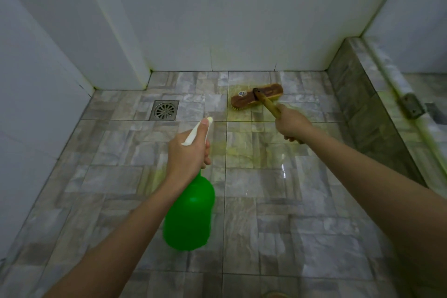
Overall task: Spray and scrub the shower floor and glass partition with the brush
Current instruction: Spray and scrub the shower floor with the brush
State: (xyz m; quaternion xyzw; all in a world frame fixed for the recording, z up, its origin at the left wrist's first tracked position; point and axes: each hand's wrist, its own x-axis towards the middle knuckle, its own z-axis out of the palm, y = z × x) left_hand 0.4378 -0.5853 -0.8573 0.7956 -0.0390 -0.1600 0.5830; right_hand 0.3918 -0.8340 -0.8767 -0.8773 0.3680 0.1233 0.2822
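The brush [257,97] lay bristles down on the floor [302,201] near the back wall [242,19], open tile all around it. The right hand [291,124] was clamped on its handle; the left hand [187,152] was clamped on a green bottle [189,215]. The brush label was unreadable. A drain [165,110] sat left. The curb [358,94] bounded the right side.

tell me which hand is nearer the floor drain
Left. The left hand, gripping the spray bottle, is just below-right of the drain; the right hand is farther right.
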